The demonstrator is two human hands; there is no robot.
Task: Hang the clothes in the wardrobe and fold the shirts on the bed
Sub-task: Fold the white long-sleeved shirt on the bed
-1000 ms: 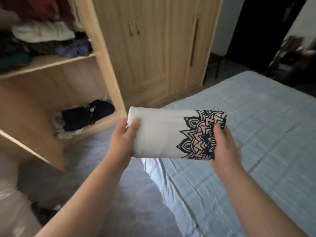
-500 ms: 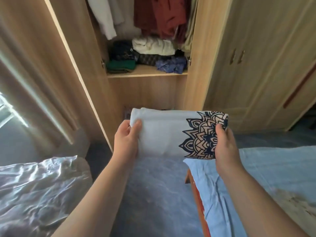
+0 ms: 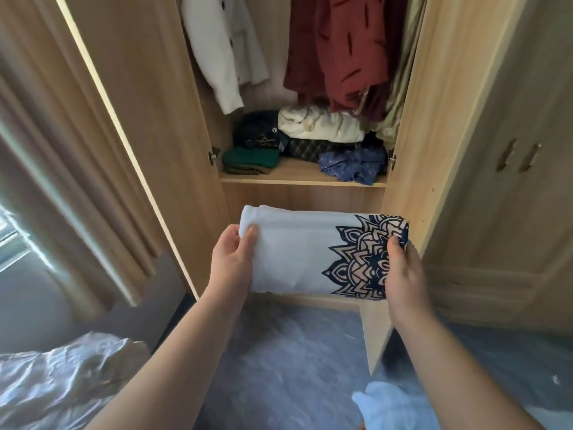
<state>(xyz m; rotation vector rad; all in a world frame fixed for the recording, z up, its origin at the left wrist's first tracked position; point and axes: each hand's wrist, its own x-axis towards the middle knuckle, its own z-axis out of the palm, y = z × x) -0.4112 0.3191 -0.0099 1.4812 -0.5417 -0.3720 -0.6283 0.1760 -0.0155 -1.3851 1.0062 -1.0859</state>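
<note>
White shirt, ends pinched by left hand, right hand (open wardrobe ahead).

We are looking into a bedroom in a home. A wooden wardrobe stands open before us, with a white garment and a dark red garment hanging above a shelf stacked with folded clothes. A curtain hangs by a window at the left. A corner of a bed in a pale blue sheet shows at the bottom, over a grey-blue floor.
</note>
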